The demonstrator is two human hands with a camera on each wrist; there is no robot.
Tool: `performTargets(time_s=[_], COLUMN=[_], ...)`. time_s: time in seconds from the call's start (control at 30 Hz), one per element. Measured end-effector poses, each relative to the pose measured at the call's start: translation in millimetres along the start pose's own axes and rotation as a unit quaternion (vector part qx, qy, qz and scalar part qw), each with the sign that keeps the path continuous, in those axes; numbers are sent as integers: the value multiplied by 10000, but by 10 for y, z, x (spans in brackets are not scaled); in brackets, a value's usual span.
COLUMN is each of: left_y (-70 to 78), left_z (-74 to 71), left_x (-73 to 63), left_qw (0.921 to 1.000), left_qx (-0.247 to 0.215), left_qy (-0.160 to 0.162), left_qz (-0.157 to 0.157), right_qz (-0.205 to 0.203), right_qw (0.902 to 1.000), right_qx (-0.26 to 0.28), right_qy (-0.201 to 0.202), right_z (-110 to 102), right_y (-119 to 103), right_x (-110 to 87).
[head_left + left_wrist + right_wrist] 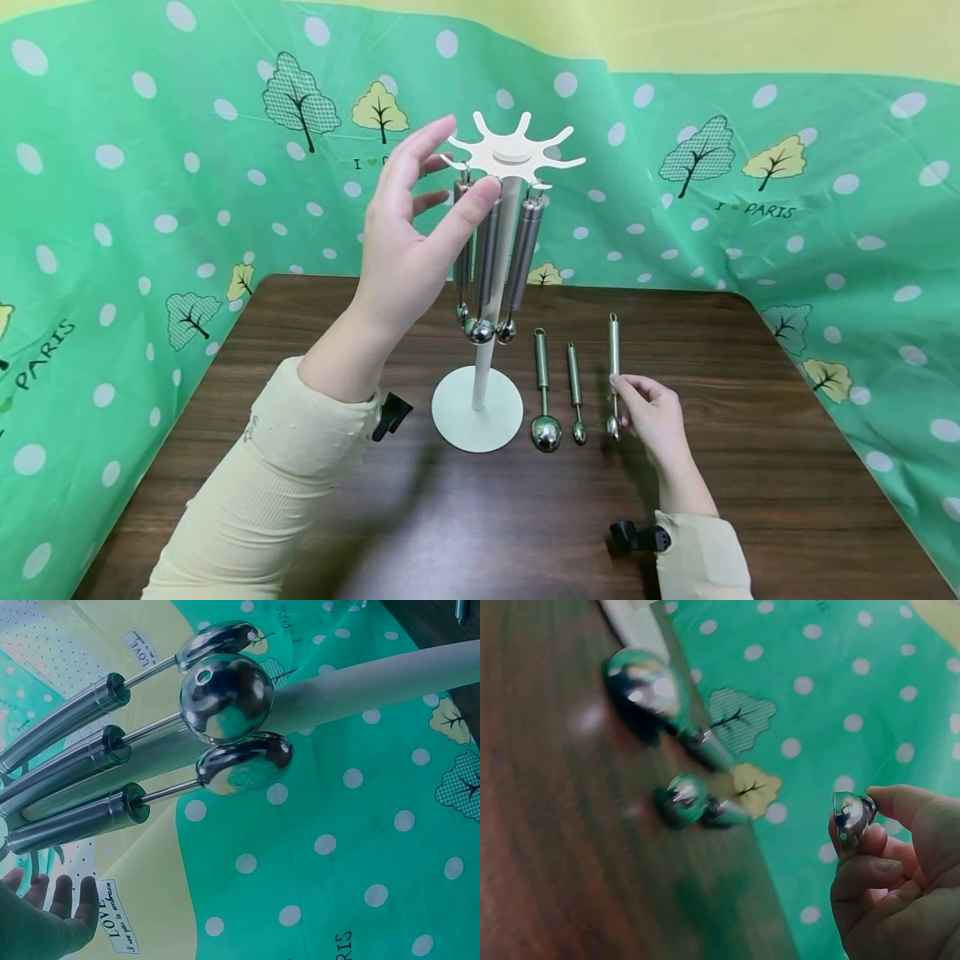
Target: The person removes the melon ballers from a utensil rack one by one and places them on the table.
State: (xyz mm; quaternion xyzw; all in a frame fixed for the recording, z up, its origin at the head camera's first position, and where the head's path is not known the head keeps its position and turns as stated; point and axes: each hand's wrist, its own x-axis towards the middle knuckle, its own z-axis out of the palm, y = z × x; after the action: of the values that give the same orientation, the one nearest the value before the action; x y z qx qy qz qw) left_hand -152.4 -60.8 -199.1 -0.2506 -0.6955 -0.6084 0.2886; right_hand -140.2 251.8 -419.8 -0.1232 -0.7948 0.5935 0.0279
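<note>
A white stand [477, 408] with a round base and a spoked hook top [513, 155] stands on the table. Three steel spoons with tube handles hang from it, among them a middle spoon [227, 699] with a round bowl. My left hand [408, 229] is raised beside the hooks, fingers spread and thumb crossing in front of the handles. Low on the right, my right hand [656, 417] pinches a steel spoon [614, 346] near its handle's lower end; in the right wrist view its bowl [852, 817] shows among the fingers.
Left of my right hand, a larger steel spoon [546, 432] and a smaller one [574, 375] lie on the dark wooden table [750, 467]. A green dotted cloth [187, 108] hangs behind and beside the table. Black wrist devices sit at both cuffs.
</note>
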Motion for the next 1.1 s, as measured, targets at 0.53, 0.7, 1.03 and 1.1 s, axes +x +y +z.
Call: performTargets(time_s=[0.53, 0.7, 1.03, 1.1], left_y=[-7, 2, 8, 5], left_z=[14, 18, 21, 21], left_x=[12, 11, 16, 16], left_qw=[9999, 9998, 9996, 9996], left_qx=[-119, -197, -251, -239], left_qy=[22, -13, 9, 5], left_qz=[-18, -98, -156, -164], right_qz=[536, 602, 482, 522], right_qw=[9885, 9839, 9699, 9702], right_qx=[-1342, -1618, -2384, -2364], right_qy=[-443, -466, -89, -60], right_z=[-35, -42, -8, 0], right_y=[281, 344, 333, 326], right_x=[198, 240, 323, 325])
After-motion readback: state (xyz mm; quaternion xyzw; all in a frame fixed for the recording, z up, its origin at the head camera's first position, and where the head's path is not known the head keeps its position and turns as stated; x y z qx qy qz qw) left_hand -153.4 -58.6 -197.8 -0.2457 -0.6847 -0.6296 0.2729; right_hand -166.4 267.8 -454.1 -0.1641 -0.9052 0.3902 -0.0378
